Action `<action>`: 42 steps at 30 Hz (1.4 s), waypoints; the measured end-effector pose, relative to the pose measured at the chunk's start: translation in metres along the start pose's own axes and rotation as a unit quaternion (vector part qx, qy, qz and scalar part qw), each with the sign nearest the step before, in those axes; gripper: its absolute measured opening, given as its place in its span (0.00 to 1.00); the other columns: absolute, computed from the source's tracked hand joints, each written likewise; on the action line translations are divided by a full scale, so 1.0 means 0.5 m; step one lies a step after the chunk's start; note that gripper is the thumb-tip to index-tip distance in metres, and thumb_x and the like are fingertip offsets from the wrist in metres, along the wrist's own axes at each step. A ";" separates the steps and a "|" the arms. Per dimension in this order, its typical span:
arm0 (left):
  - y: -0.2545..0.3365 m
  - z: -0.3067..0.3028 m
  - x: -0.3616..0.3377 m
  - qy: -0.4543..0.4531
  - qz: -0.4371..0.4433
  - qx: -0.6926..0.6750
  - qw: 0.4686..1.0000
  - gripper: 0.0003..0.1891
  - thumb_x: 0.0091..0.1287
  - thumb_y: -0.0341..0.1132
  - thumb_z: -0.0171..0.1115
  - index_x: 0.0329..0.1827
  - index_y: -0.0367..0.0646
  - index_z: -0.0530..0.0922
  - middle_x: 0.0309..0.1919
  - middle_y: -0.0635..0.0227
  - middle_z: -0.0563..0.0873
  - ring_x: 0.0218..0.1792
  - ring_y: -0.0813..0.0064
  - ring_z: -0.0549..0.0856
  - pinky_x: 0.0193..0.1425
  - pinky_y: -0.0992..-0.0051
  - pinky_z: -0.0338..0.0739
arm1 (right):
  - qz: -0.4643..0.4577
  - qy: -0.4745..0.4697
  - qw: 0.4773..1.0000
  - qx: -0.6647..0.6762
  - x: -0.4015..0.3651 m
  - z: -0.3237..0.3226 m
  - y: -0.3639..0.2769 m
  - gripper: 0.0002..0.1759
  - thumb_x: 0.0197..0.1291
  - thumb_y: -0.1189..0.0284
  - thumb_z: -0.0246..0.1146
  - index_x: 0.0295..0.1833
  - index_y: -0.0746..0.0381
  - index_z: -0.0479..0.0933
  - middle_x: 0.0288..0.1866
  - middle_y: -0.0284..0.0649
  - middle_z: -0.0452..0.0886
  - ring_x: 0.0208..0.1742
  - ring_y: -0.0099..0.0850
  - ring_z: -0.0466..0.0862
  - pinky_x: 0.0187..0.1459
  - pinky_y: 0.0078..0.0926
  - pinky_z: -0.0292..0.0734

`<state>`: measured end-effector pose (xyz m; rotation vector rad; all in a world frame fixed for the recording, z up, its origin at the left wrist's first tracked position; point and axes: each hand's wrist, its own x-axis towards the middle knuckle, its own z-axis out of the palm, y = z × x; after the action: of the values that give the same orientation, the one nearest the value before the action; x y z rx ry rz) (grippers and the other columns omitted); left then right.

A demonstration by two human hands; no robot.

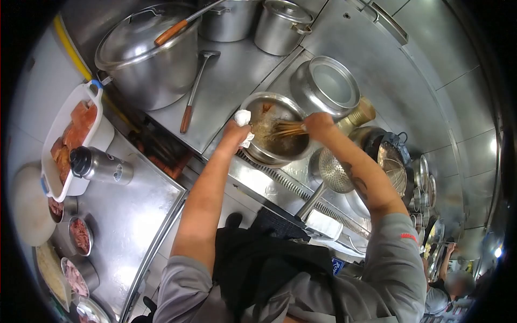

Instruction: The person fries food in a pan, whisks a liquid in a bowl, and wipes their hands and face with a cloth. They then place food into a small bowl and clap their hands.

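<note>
A wide steel pan [264, 155] with murky liquid sits on the stove counter in front of me. My left hand [237, 135] grips a white cloth [243, 117] against the pan's left rim. Over the pan's right rim, my right hand [319, 127] is closed round a bundle-like bamboo brush [285, 128], whose bristles reach into the liquid. A reddish-brown piece [266, 108] shows near the far inner wall. Just behind stands a round steel pot [335, 83] of cloudy liquid.
A perforated ladle [335, 171] lies right of the pan. Large lidded pots [153, 70] and a spatula [195, 91] are at the back left. On the left counter stand a meat tray [75, 145], a bottle [105, 165] and meat bowls [81, 237]. Another person [444, 290] is far right.
</note>
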<state>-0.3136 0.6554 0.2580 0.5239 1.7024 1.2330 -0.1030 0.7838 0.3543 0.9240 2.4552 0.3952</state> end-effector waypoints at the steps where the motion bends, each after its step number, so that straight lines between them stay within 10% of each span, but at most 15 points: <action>1: 0.000 -0.003 0.001 0.000 -0.001 0.002 1.000 0.12 0.51 0.31 0.60 0.39 0.37 0.79 0.27 0.60 0.83 0.23 0.68 0.82 0.20 0.69 0.72 | -0.005 0.018 1.000 -0.003 0.010 -0.009 0.005 0.12 0.60 0.66 0.56 0.40 0.59 0.82 0.44 0.42 0.83 0.44 0.37 0.84 0.39 0.34 0.80; 9: 0.021 -0.001 -0.013 -0.029 0.042 -0.042 0.998 0.20 0.50 0.28 0.60 0.48 0.33 0.75 0.32 0.57 0.82 0.28 0.67 0.83 0.26 0.68 0.76 | -0.086 0.136 0.972 -0.169 -0.019 -0.086 -0.109 0.09 0.56 0.70 0.55 0.38 0.55 0.80 0.42 0.42 0.80 0.43 0.35 0.83 0.39 0.32 0.78; 15: -0.018 0.006 0.035 0.013 0.068 0.029 0.997 0.20 0.51 0.31 0.64 0.48 0.35 0.75 0.37 0.55 0.84 0.31 0.64 0.85 0.25 0.64 0.77 | -0.008 -0.014 0.990 -0.137 -0.010 -0.053 -0.007 0.11 0.59 0.70 0.54 0.44 0.55 0.79 0.42 0.41 0.79 0.43 0.36 0.83 0.38 0.33 0.78; 21: 0.023 0.005 0.014 -0.027 0.056 0.052 0.997 0.20 0.50 0.33 0.64 0.46 0.33 0.76 0.37 0.51 0.84 0.34 0.61 0.85 0.30 0.66 0.79 | 0.003 0.074 0.993 -0.094 0.014 -0.041 0.022 0.12 0.58 0.72 0.54 0.44 0.56 0.80 0.39 0.38 0.82 0.41 0.34 0.83 0.38 0.31 0.78; 24: 0.000 0.015 0.061 -0.003 0.108 0.080 0.991 0.19 0.50 0.33 0.64 0.45 0.32 0.77 0.35 0.53 0.84 0.32 0.62 0.85 0.27 0.66 0.78 | 0.012 -0.087 0.990 -0.109 -0.004 -0.102 0.008 0.11 0.56 0.72 0.55 0.42 0.57 0.81 0.39 0.39 0.83 0.41 0.34 0.84 0.38 0.31 0.79; 27: 0.068 0.007 0.024 -0.036 0.065 0.100 0.992 0.19 0.49 0.33 0.64 0.45 0.33 0.78 0.32 0.56 0.85 0.28 0.64 0.85 0.23 0.66 0.77 | 0.005 0.067 0.997 -0.031 0.008 -0.041 0.029 0.10 0.54 0.71 0.58 0.40 0.58 0.81 0.40 0.41 0.83 0.43 0.35 0.84 0.40 0.30 0.79; 33: 0.102 0.005 0.048 -0.075 0.016 0.132 0.988 0.17 0.51 0.35 0.65 0.43 0.37 0.80 0.32 0.58 0.85 0.29 0.66 0.85 0.22 0.68 0.76 | -0.057 -0.073 0.995 -0.026 -0.011 0.002 0.046 0.11 0.57 0.66 0.57 0.40 0.55 0.83 0.42 0.42 0.83 0.46 0.39 0.83 0.42 0.37 0.79; 40: 0.105 0.015 0.065 -0.079 0.035 0.121 0.989 0.15 0.52 0.32 0.62 0.43 0.36 0.78 0.29 0.59 0.83 0.24 0.68 0.83 0.17 0.69 0.73 | -0.042 0.172 0.981 -0.081 0.035 -0.028 0.020 0.12 0.54 0.63 0.60 0.40 0.56 0.82 0.40 0.36 0.81 0.42 0.34 0.83 0.32 0.40 0.77; 42: 0.099 0.016 0.070 -0.074 0.037 0.119 0.989 0.15 0.52 0.31 0.62 0.43 0.36 0.78 0.30 0.60 0.83 0.24 0.69 0.83 0.18 0.68 0.74 | 0.014 0.070 0.997 -0.042 0.039 -0.020 0.049 0.12 0.54 0.62 0.60 0.41 0.56 0.82 0.41 0.37 0.83 0.42 0.35 0.84 0.31 0.39 0.78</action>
<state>-0.3318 0.7060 0.2866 0.8085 1.7244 1.0194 -0.1080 0.8138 0.3665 0.9238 2.5312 0.5866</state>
